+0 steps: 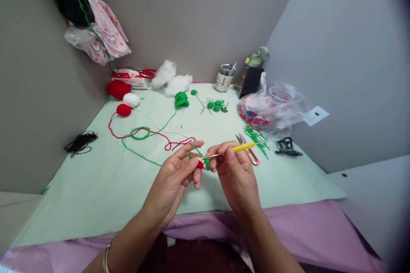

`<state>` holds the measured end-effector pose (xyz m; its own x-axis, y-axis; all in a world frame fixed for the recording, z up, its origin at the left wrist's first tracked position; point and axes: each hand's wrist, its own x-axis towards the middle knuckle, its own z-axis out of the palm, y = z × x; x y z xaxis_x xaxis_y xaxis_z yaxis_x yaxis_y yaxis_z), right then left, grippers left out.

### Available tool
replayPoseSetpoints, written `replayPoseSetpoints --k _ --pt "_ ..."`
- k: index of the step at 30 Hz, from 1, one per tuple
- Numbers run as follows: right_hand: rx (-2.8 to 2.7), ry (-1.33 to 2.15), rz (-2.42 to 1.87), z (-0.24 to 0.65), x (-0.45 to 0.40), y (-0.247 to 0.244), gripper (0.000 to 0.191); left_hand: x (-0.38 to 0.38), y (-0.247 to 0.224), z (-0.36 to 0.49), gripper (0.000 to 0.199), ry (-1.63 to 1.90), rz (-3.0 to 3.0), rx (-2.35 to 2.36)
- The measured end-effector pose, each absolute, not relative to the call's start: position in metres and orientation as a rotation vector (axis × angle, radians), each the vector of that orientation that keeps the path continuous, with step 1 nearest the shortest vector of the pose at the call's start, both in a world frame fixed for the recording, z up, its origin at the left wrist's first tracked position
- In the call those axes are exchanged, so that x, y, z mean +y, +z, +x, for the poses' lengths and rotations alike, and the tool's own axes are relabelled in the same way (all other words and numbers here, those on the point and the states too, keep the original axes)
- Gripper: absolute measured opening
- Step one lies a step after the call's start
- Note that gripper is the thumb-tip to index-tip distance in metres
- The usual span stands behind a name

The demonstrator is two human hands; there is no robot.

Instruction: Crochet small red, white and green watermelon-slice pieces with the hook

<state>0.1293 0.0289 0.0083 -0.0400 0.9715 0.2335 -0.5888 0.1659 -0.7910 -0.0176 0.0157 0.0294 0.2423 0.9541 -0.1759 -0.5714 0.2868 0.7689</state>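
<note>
Between the fingertips of my left hand (179, 172) is a small crochet piece (202, 164) in red, white and green. Green yarn (197, 150) runs over the left forefinger to the piece and trails back across the table. My right hand (237, 170) is closed on the yellow handle of a crochet hook (242, 148), whose metal shaft points left and meets the green edge of the piece. The hook's very tip is too small to make out. Scissors (251, 153) with orange handles lie just behind my right hand.
Red yarn balls (119, 89), a white ball (131, 100) and a green yarn bundle (181, 100) sit at the back left. White stuffing (177, 84) lies behind. Small green pieces (218, 106), a pen can (225, 78), a plastic bag (272, 108) and green yarn scraps (256, 138) are around.
</note>
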Motion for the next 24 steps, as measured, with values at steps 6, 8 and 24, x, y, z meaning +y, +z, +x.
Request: replayPoseSetpoints --k 6,8,24 --pt "-1.066 1.302 -0.554 0.137 0.029 0.011 0.02 0.014 0.032 -0.022 0.042 1.157 0.729 0.758" --pt "-1.203 1.176 -0.616 0.141 0.026 0.013 0.019 0.013 0.031 -0.022 0.04 1.176 0.759 0.78" --pt "-1.942 -0.211 -0.809 0.138 0.005 0.003 0.031 0.006 0.025 -0.02 0.058 1.112 0.681 0.765"
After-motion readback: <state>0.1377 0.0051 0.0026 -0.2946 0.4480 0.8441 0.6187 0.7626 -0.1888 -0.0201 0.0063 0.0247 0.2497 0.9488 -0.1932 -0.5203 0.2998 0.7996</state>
